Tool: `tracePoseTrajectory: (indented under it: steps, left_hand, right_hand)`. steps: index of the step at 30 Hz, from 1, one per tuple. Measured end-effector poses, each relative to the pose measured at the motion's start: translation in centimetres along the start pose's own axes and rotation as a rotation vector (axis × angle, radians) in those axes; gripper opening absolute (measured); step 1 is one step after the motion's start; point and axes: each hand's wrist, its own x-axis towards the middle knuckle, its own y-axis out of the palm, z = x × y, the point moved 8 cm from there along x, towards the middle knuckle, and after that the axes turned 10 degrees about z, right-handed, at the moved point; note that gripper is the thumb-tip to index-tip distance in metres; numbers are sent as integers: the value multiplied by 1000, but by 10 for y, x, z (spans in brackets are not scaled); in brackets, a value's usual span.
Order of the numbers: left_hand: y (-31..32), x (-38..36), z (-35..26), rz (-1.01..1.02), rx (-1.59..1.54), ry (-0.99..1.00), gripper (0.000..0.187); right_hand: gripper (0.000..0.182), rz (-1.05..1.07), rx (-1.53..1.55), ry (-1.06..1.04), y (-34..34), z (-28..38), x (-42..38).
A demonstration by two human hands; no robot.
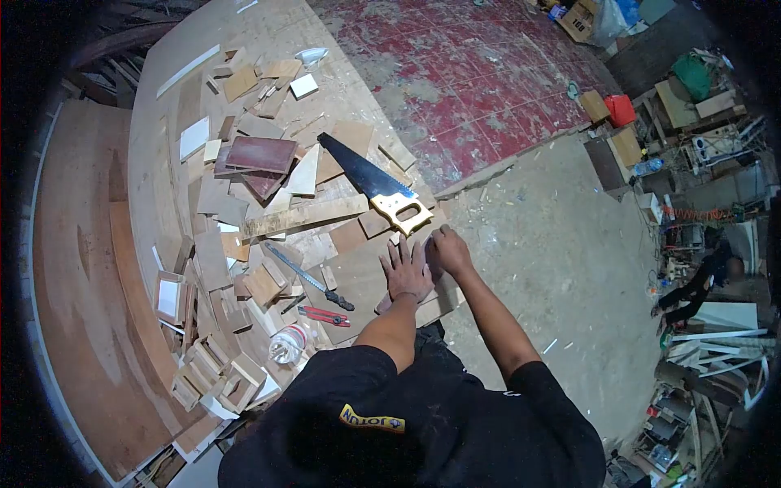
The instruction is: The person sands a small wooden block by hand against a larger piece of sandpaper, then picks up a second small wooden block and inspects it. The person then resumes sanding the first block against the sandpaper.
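My left hand (407, 272) lies flat with fingers spread, pressing on a wooden board (446, 299) at the table's right edge. Close beside it, my right hand (450, 250) has its fingers curled at the board's edge; what they grip, if anything, is hidden. Just beyond both hands rests a handsaw (362, 169), its pale handle pointing toward me. To the left are a narrow saw (297, 268) with a dark handle and a red utility knife (324, 315). A clear plastic jar (286, 345) stands nearer my body.
Wood offcuts (264, 285) and dark red sanding blocks or sheets (260, 154) cover much of the worktable (268, 32). A long wooden strip (305, 218) lies across the pile. Red floor tiles (488, 73) are beyond; tools and scrap (700, 358) line the right side.
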Motion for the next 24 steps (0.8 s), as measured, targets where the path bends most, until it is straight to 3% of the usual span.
tracePoseTrajectory:
  steps: [3, 7, 9, 12, 13, 15, 22, 24]
  left_hand:
    - [1, 2, 0, 5, 12, -4, 71]
    - [4, -1, 2, -16, 2, 24, 71]
    - [2, 0, 1, -30, -10, 21, 73]
    - [0, 0, 1, -10, -21, 16, 74]
    - [-1, 0, -1, -12, -24, 16, 74]
    - [-4, -2, -1, -24, -54, 36, 71]
    - [6, -3, 2, 0, -27, 18, 74]
    - [2, 0, 1, -5, -36, 20, 72]
  right_hand:
    - [13, -89, -28, -48, 8, 0, 2]
    - [12, -52, -28, -44, 7, 3, -26]
    - [12, 211, -99, 66, 19, -4, -24]
    - [13, 389, -150, 52, 19, -5, -16]
    - [13, 388, -153, 51, 18, -8, -10]
    - [14, 37, -98, -35, -4, -1, 4]
    - [16, -75, 5, -96, 9, 2, -27]
    - [16, 29, -57, -63, 8, -6, -30]
